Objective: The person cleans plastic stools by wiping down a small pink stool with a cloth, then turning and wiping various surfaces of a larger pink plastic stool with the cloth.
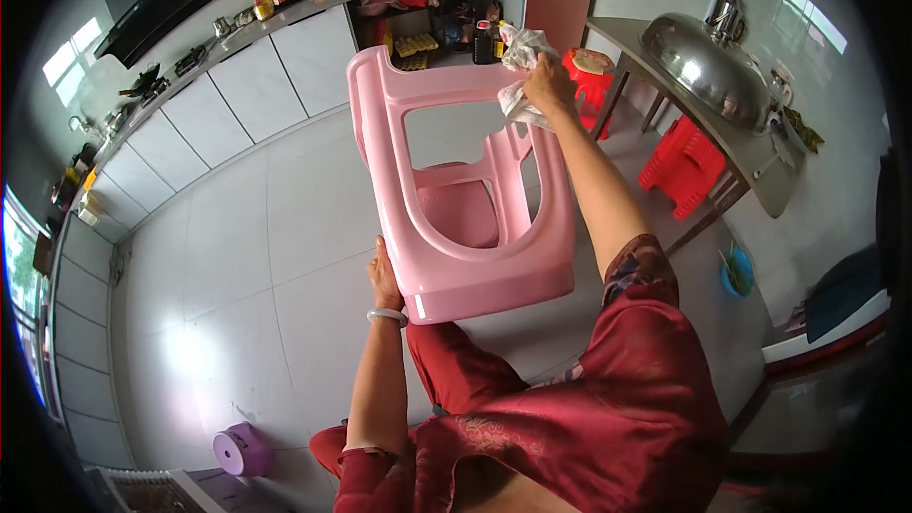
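Note:
A pink plastic chair (475, 271) with a large rounded opening is held tilted in front of my knees. My left hand (384, 280), with a pale bangle at its wrist, grips the chair's lower left side; some of its fingers are hidden behind the plastic. At the chair's far right corner my right hand (551, 85) is closed around a crumpled white cloth (524, 49). Part of that cloth hangs down against the pink frame.
On the right, a table (784, 176) bears a large metal dome cover (708, 66). Red plastic stools (684, 166) stand under and beside it. A blue basin (735, 273) is by the right wall. A small purple stool (242, 449) sits on the floor at lower left. Cabinets (237, 95) line the left.

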The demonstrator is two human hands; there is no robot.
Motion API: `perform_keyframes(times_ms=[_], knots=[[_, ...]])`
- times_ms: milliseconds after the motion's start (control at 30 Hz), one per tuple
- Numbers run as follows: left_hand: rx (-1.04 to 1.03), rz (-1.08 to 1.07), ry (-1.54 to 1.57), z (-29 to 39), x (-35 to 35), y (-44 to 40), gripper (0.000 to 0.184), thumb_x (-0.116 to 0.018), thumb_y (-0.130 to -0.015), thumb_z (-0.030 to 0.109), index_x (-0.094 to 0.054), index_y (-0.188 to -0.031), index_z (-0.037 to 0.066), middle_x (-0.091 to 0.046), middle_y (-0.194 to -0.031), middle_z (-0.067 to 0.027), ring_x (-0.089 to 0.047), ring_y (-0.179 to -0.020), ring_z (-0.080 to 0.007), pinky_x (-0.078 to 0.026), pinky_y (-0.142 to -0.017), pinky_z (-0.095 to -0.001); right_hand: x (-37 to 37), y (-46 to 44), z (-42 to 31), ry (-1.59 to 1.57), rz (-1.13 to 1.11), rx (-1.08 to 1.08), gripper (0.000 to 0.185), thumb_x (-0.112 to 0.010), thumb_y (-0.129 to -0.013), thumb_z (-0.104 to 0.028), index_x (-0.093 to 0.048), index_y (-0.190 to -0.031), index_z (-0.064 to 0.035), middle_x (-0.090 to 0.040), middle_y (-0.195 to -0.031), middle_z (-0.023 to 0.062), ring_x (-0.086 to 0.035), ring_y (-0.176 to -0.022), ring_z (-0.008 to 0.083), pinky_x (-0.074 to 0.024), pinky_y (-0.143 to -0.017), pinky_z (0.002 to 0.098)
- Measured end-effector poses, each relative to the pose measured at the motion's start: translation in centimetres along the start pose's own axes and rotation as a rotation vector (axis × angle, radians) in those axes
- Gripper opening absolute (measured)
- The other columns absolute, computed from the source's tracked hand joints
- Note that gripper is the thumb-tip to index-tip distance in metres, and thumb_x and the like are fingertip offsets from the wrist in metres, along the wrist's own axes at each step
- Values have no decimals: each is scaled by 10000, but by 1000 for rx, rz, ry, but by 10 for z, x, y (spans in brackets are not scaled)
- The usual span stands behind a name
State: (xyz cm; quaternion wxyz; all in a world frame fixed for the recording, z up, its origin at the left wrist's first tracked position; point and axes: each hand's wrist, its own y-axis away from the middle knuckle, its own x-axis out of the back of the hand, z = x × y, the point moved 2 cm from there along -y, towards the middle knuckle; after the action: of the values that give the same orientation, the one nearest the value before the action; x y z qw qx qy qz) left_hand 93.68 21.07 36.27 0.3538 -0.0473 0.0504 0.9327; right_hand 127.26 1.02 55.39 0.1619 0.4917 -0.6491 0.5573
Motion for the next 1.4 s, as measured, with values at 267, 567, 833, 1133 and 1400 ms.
perform_keyframes(times_ms=[267, 567, 833, 1133, 1400], knots=[[-324, -33, -224, -13, 8, -5, 521, -347, -1063, 363, -607, -861, -40, -621, -653, -57, -548, -539, -123, -475, -497, -326, 5, 29, -1, -265, -38, 382, 332, -618, -816, -202, -561, -1126, -98, -556, -1195, 171, -583, -1082, 355, -472, -870, 542], [-34, -55, 75, -9, 3, -3, 591, -379, -1036, 450, -607, -749, -13, -622, -651, -69, -570, -576, -138, -479, -519, -316, 21, 66, -51, -89, -50, 364, 254, -629, -816, -213, -671, -1035, -92, -565, -1141, 168, -588, -1027, 357, -495, -845, 489], [-178, 23, -21, 11, -7, 12, 567, -365, -1033, 443, -598, -828, -31, -636, -684, -93, -594, -601, -152, -495, -542, -343, -10, 106, -167, -180, -114, 745, 283, -622, -829, -179, -671, -1106, -151, -550, -1206, 123, -523, -1166, 322, -422, -989, 456], [-6, 48, 176, -4, 0, 6, 457, -396, -1048, 368, -608, -913, -14, -641, -735, -72, -593, -624, -132, -499, -547, -302, -26, 14, -56, 8, -363, 366, 337, -678, -759, -323, -719, -1060, -176, -603, -1145, 159, -576, -1093, 334, -467, -936, 428], [-47, 35, 79, -6, 2, 4, 475, -382, -1052, 385, -617, -948, -14, -650, -748, -73, -596, -634, -138, -501, -550, -321, 19, 67, 51, -618, -323, 275, 333, -661, -815, -237, -636, -1065, -18, -609, -1034, 189, -600, -984, 349, -465, -877, 414]])
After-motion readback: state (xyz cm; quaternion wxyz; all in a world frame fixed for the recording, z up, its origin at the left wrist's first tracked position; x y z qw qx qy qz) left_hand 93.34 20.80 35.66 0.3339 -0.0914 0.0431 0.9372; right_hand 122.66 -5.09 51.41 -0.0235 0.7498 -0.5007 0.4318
